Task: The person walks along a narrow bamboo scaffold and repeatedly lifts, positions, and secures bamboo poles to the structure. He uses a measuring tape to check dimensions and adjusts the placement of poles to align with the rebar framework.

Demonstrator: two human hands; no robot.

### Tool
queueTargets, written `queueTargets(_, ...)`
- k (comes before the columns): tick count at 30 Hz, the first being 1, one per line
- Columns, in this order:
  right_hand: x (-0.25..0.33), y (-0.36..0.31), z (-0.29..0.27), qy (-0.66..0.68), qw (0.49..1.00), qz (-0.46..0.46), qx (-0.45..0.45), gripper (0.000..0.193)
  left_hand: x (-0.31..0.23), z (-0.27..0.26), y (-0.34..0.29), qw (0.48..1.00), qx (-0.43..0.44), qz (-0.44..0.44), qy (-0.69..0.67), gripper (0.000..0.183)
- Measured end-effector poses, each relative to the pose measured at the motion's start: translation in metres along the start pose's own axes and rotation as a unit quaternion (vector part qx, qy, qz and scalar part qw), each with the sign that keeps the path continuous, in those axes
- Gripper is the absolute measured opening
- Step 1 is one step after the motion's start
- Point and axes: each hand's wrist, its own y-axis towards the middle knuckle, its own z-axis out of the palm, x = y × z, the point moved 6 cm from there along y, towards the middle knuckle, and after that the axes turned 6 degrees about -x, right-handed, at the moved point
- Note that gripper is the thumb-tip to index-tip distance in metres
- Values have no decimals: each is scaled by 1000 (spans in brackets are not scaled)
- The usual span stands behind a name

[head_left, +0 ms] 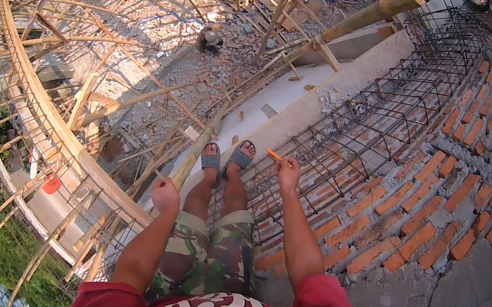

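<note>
My right hand point(287, 173) is closed, pinching a slim orange stick-shaped thing point(273, 154) that points up and left; its exact kind is too small to tell. It is held above the edge of a rebar cage point(350, 151). My left hand point(165, 195) is closed in a fist, with a short thin pale tip point(158, 174) showing beside the fingers; what it is I cannot make out. Just beyond that fist runs a bamboo pole point(195, 151), sloping down toward me. My feet in grey sandals point(239, 157) stand on a narrow pale ledge point(281, 120).
At right rises a brick wall point(421, 212) with rough mortar. A thick bamboo pole point(380, 10) crosses at the upper right. Far below, a person point(210, 39) in a hat is among rubble point(207, 75). Curved timber formwork point(42, 90) with rebar and bamboo props stretches along the left.
</note>
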Motion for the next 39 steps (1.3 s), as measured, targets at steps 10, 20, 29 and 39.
queueTargets(10, 31, -17, -58, -149, 976, -157, -32, 23, 4, 9, 5, 1000, 2, -12, -4, 30)
queueTargets(20, 6, -8, 61, -89, 995, 29, 47, 23, 6, 9, 3, 999, -37, 9, -2, 24)
queueTargets(29, 93, -26, 208, -76, 989, 11, 128, 50, 2, 3, -1, 1000, 22, -5, -13, 32)
queueTargets(39, 57, 16, 136, -164, 967, -158, 116, 38, -2, 5, -4, 999, -4, 8, -31, 27)
